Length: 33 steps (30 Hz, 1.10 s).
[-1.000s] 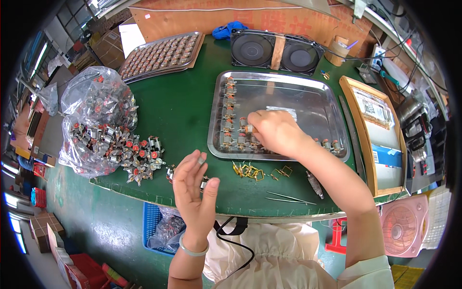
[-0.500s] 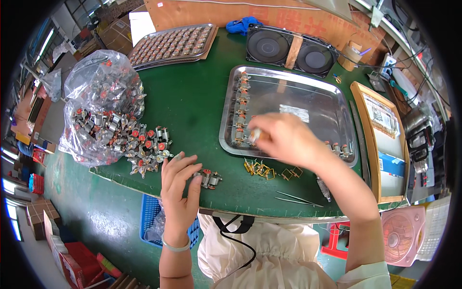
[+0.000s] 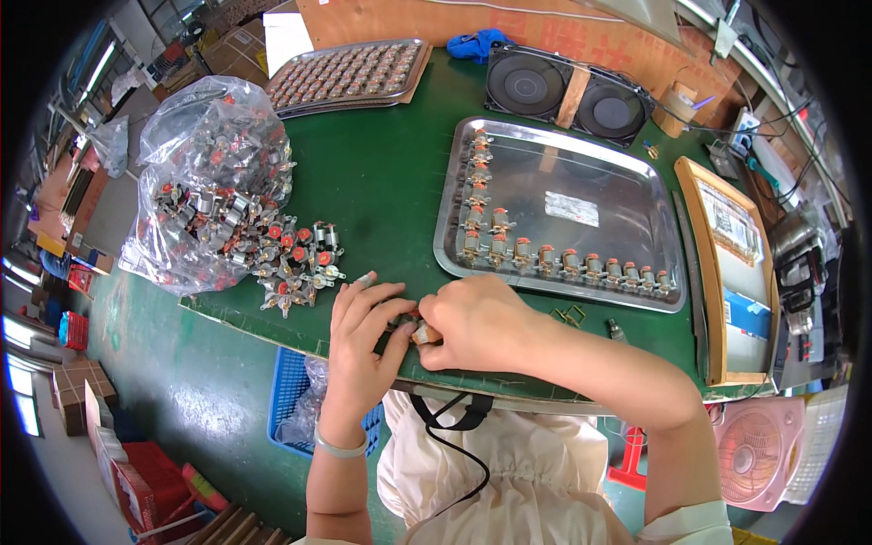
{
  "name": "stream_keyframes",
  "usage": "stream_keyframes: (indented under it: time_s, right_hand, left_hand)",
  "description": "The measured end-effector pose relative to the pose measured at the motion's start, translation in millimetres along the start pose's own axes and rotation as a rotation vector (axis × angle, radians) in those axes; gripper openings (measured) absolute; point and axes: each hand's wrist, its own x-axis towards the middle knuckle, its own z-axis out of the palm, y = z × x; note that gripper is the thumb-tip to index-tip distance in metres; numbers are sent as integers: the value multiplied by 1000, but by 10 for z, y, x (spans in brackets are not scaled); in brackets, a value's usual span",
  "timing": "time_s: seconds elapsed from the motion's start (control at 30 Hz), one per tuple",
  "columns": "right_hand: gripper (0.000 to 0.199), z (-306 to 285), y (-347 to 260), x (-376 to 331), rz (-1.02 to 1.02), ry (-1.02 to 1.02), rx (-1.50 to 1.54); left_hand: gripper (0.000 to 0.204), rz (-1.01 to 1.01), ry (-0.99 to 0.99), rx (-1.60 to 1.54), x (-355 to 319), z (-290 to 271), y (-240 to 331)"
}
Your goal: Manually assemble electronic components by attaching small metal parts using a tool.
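Near the front edge of the green table, my left hand (image 3: 368, 331) curls its thumb and forefinger around small silver metal components (image 3: 401, 320) with reddish tops, mostly hidden by the fingers. My right hand (image 3: 477, 322) is pinched against the same spot, its fingertips meeting the left thumb. What exactly the right fingers grip is covered. Tape wraps a fingertip on each hand. Beyond my right hand lies a shiny metal tray (image 3: 627, 213), with similar orange-topped components (image 3: 545, 259) standing along its left and front sides. Left of my hands, a loose heap of components (image 3: 295, 259) spills from a clear plastic bag (image 3: 213, 118).
A full tray of components (image 3: 350, 73) sits at the back left. Two black round fans or speakers (image 3: 527, 86) stand at the back. Small yellow wire frames (image 3: 570, 316) lie beside my right forearm. A wooden frame (image 3: 688, 195) borders the right; a blue basket (image 3: 289, 400) is below.
My right hand has come from the tray back toward me and left, joining my left hand at the components. The left thumb and forefinger have closed in. The view has shifted slightly.
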Motion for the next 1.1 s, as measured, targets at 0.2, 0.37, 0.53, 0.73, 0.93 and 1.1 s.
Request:
stream_keyframes:
  time_s: [0.2, 0.37, 0.53, 0.73, 0.93, 1.1]
  right_hand:
    - [23, -170, -132, -191, -67, 67, 44]
    - [45, -146, -158, -340, -224, 489, -68]
    - [42, -124, -126, -406, -95, 516, 217]
    - [28, -143, -39, -541, -141, 574, 4]
    - [21, -79, -85, -637, 23, 596, 293]
    - [22, -182, 90, -779, 90, 490, 442]
  left_hand:
    - [20, 31, 157, 8, -61, 16, 47]
    - [25, -310, 229, -974, -157, 102, 404]
    - [29, -364, 121, -1116, -107, 135, 409]
    - [28, -217, 124, -741, -34, 224, 461]
    - [32, 103, 344, -278, 11, 329, 525]
    - [28, 41, 286, -345, 38, 427, 553]
